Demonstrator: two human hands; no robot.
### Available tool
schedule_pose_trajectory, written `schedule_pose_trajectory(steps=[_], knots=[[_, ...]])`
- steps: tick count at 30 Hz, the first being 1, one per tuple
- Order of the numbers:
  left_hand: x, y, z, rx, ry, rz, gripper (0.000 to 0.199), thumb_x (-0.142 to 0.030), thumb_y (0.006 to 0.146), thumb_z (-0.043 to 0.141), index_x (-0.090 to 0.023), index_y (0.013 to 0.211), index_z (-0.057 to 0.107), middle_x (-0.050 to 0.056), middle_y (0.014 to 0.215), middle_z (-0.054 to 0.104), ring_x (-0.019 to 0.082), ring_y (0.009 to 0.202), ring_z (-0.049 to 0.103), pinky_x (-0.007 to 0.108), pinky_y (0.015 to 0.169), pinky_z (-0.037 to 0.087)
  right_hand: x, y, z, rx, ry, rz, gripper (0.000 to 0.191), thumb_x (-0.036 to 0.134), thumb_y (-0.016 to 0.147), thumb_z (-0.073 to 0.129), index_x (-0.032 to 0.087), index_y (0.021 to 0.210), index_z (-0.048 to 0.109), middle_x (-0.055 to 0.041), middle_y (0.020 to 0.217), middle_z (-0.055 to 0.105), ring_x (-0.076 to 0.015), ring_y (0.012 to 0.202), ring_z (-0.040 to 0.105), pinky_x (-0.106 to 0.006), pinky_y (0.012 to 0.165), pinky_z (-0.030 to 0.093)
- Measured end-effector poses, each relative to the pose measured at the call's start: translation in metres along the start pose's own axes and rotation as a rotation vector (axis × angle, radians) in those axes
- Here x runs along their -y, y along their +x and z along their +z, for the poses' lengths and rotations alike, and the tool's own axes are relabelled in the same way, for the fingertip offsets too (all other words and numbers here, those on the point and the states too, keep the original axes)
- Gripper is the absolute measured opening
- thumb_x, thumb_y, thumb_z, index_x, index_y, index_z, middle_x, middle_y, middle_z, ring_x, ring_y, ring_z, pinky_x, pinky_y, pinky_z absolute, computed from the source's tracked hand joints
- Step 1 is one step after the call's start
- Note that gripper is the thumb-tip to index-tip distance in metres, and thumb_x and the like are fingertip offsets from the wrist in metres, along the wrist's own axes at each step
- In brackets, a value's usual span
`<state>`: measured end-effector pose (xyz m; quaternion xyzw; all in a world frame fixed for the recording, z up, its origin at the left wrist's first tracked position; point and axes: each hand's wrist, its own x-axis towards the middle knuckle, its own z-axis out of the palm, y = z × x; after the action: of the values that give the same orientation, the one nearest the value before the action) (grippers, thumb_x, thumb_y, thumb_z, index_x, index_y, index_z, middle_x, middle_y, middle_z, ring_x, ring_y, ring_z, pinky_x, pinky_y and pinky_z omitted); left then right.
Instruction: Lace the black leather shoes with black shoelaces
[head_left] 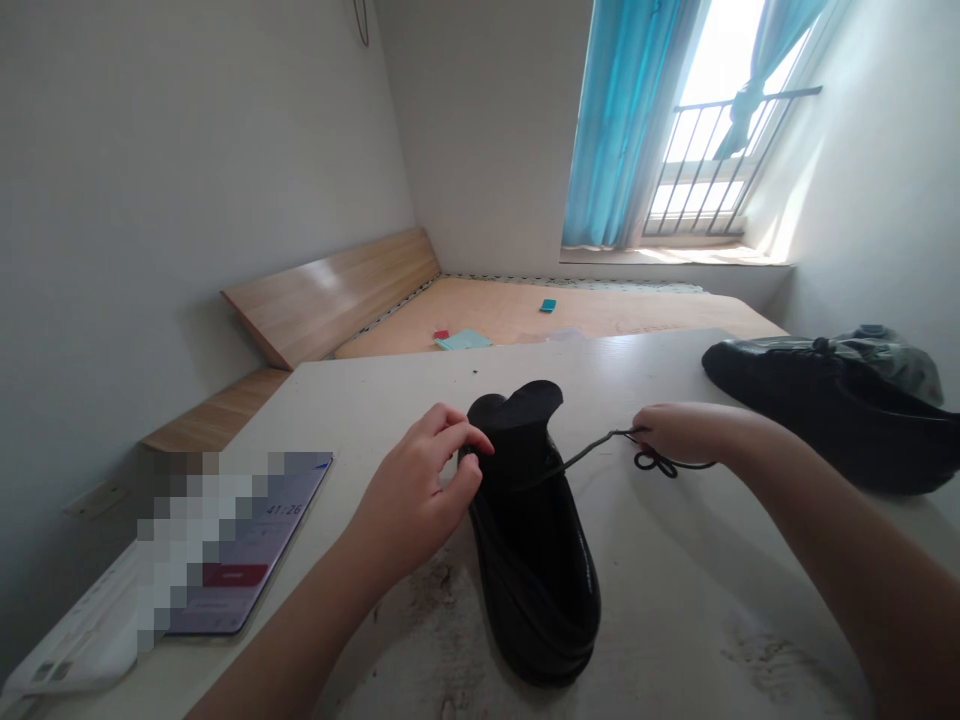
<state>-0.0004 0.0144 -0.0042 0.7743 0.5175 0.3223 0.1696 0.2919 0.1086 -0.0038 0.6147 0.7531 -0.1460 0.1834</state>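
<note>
A black shoe (536,570) lies on the white table (660,620), its opening nearest me and its tongue raised at the far end. My left hand (427,490) is at the shoe's left side by the tongue, thumb and fingers bent close together on the edge; what they pinch, if anything, is hidden. A dark shoelace (592,453) runs from the shoe's right side to my right hand (667,432), which is closed on it. Loops of the lace hang below that hand.
Another black shoe (817,410) with crumpled material in it stands at the right. At the left lies a phone or tablet (262,560) beside a white object (82,640). Behind the table is a bed (510,300) with a wooden headboard (337,290).
</note>
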Motion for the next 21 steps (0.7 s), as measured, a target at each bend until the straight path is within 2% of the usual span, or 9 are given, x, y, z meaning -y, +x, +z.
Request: schedule_pose_trajectory(steps=[3,6,9,11,13,15,17,19,21], knots=[[0.001,-0.001,0.0,-0.001,0.007,-0.004,0.024,-0.026,0.089,0.041,-0.021,0.09,0.065,0.005,0.102,0.055,0.022,0.096,0.057,0.038,0.088,0.045,-0.018,0.017,0.002,0.013,-0.023,0.097,0.025,0.036,0.097,0.057,0.017,0.111,0.064,-0.0082,0.114,0.064,-0.0182,0.097,0.063,-0.038,0.087,0.054],[0.001,-0.002,0.001,0.001,0.013,-0.01,0.025,-0.026,0.089,0.041,-0.021,0.09,0.066,0.005,0.103,0.055,0.022,0.096,0.057,0.038,0.088,0.045,-0.026,0.02,0.002,0.005,0.019,0.105,0.027,0.035,0.096,0.057,0.017,0.116,0.062,-0.0092,0.119,0.062,-0.0209,0.103,0.062,-0.042,0.09,0.053],[0.002,-0.002,0.001,-0.007,0.026,-0.003,0.025,-0.026,0.09,0.041,-0.021,0.089,0.066,0.006,0.102,0.056,0.023,0.098,0.057,0.038,0.089,0.045,-0.025,0.009,-0.003,0.021,0.12,-0.022,0.036,0.032,0.088,0.065,0.018,0.121,0.061,-0.0102,0.124,0.061,-0.0238,0.108,0.061,-0.04,0.093,0.05],[0.004,-0.002,0.002,0.009,0.031,0.02,0.027,-0.025,0.09,0.04,-0.02,0.09,0.066,0.006,0.104,0.058,0.023,0.102,0.057,0.038,0.092,0.044,-0.021,0.0,-0.006,0.069,0.208,-0.145,0.042,0.036,0.081,0.069,0.024,0.121,0.064,-0.0075,0.122,0.064,-0.0236,0.104,0.064,-0.034,0.088,0.052],[0.005,-0.002,0.003,0.049,0.021,0.043,0.03,-0.024,0.092,0.037,-0.02,0.098,0.065,0.007,0.109,0.061,0.024,0.107,0.056,0.039,0.096,0.043,-0.016,-0.006,-0.008,0.084,0.283,-0.236,0.046,0.043,0.076,0.071,0.029,0.119,0.067,-0.0055,0.119,0.067,-0.0251,0.099,0.067,-0.035,0.083,0.054],[0.006,-0.002,0.005,0.086,0.01,0.039,0.035,-0.025,0.094,0.034,-0.019,0.114,0.063,0.008,0.118,0.063,0.024,0.115,0.055,0.041,0.101,0.042,-0.006,-0.008,-0.006,-0.002,0.34,-0.283,0.049,0.05,0.076,0.068,0.027,0.119,0.068,-0.0087,0.12,0.066,-0.0302,0.107,0.064,-0.042,0.091,0.051],[0.007,-0.002,0.006,0.099,0.006,0.0,0.042,-0.027,0.095,0.033,-0.018,0.129,0.056,0.009,0.13,0.061,0.025,0.123,0.052,0.042,0.107,0.039,0.009,-0.008,-0.003,-0.155,0.402,-0.324,0.052,0.057,0.082,0.059,0.021,0.119,0.067,-0.0133,0.125,0.062,-0.0343,0.119,0.056,-0.05,0.104,0.041],[0.007,-0.002,0.006,0.106,0.0,-0.046,0.048,-0.029,0.095,0.032,-0.016,0.138,0.05,0.01,0.14,0.055,0.026,0.131,0.047,0.045,0.113,0.034,0.028,-0.007,0.0,-0.285,0.487,-0.402,0.054,0.061,0.091,0.045,0.02,0.121,0.064,-0.0136,0.129,0.059,-0.0316,0.125,0.051,-0.05,0.109,0.036],[0.008,-0.002,0.007,0.106,-0.028,-0.077,0.051,-0.031,0.095,0.033,-0.016,0.141,0.047,0.011,0.145,0.052,0.026,0.135,0.043,0.048,0.116,0.03,0.049,-0.01,0.004,-0.348,0.584,-0.505,0.056,0.061,0.095,0.033,0.021,0.123,0.062,-0.011,0.13,0.059,-0.0254,0.123,0.053,-0.043,0.108,0.039]])
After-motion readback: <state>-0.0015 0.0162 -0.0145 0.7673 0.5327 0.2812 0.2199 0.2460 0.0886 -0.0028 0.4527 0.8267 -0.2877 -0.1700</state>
